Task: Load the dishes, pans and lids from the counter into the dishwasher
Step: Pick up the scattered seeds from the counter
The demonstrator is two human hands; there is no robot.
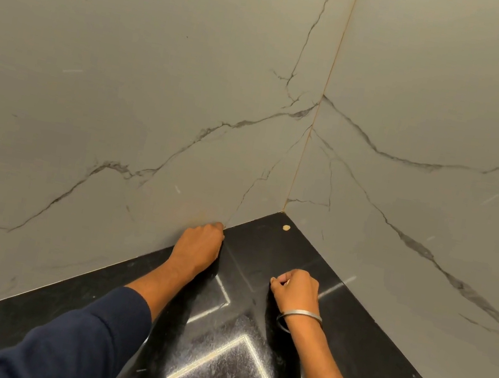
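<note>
No dishes, pans, lids or dishwasher are in view. Both of my arms reach out over a glossy black counter [226,368] that runs into a corner. My left hand [199,246] is curled into a fist with its knuckles against the left wall, where the wall meets the counter. My right hand [295,288] rests on the counter a little nearer to me, fingers curled under, a metal bangle [300,317] on its wrist. Neither hand visibly holds anything.
Two grey marble-look walls [159,89] with dark veins meet at a corner seam [317,117] ahead. A small pale speck [286,227] lies on the counter close to the corner. Ceiling lights reflect as bright lines on the black surface.
</note>
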